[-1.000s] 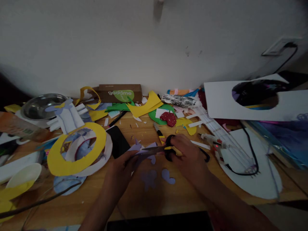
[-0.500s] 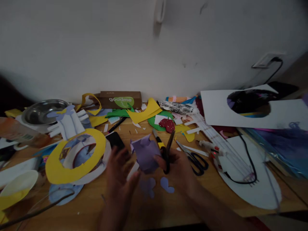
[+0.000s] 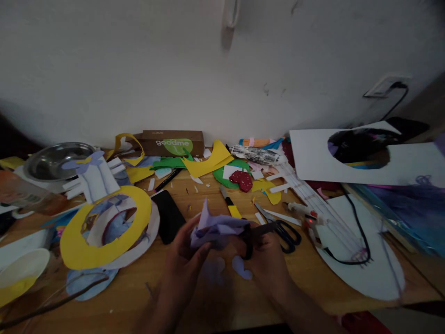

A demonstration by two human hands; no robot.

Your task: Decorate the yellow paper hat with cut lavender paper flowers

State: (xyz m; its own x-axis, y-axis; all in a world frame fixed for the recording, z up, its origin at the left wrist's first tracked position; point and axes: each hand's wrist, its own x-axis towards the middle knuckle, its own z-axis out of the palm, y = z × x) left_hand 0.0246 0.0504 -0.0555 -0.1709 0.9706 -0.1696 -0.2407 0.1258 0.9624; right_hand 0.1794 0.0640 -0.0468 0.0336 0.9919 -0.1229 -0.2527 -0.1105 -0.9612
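Note:
Both my hands meet over the wooden table's middle. My left hand (image 3: 186, 260) pinches a crumpled lilac paper piece (image 3: 217, 227) from the left. My right hand (image 3: 266, 262) is closed round the black handles of scissors (image 3: 248, 239) and touches the same paper from the right. Just below the hands, two small lilac cut-outs lie on the wood, a heart shape (image 3: 241, 267) and another shape (image 3: 213, 270).
A second pair of scissors (image 3: 283, 230) and a glue gun (image 3: 306, 213) lie right of my hands. A black phone (image 3: 168, 215) and a yellow paper ring (image 3: 104, 229) lie left. A yellow utility knife (image 3: 230, 205), brown box (image 3: 170, 141), metal bowl (image 3: 55, 160) and holed white card (image 3: 365, 157) sit further off.
The scissors stopped cutting and swung upright, then down. My left hand let go of the lilac paper, opened, and has now closed on it again beside my right hand.

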